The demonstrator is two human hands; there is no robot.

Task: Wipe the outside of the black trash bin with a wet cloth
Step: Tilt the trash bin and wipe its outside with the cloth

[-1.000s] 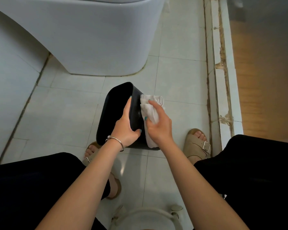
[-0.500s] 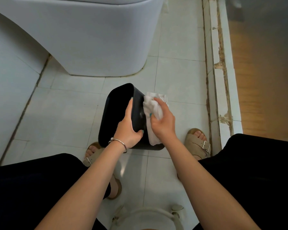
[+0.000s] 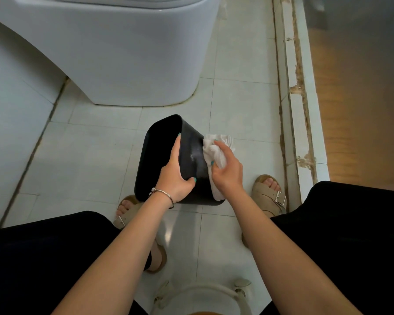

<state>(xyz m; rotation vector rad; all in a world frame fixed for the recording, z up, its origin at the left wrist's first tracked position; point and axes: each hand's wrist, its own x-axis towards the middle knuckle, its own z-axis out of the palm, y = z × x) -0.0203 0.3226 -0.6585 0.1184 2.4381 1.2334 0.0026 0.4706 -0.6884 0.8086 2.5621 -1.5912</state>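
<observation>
The black trash bin [image 3: 159, 155] stands tilted to the left on the tiled floor between my feet, its open mouth facing left. My left hand [image 3: 174, 178] grips the bin's near rim, fingers inside and thumb on the outer wall. My right hand [image 3: 228, 169] holds a crumpled white cloth [image 3: 216, 153] and presses it against the bin's right outer wall. A wet streak shows on the wall beside the cloth. The cloth's lower end hangs down to the bin's base.
A white toilet base [image 3: 127, 64] rises just behind the bin. A raised, chipped white threshold [image 3: 293, 110] runs along the right, with wooden flooring [image 3: 355, 110] beyond. My sandalled feet [image 3: 270, 194] flank the bin. A white wall [image 3: 7, 110] closes the left side.
My right hand has slid the cloth up and to the right along the bin's outer wall. The bin has shifted slightly away. My left hand keeps its grip on the rim.
</observation>
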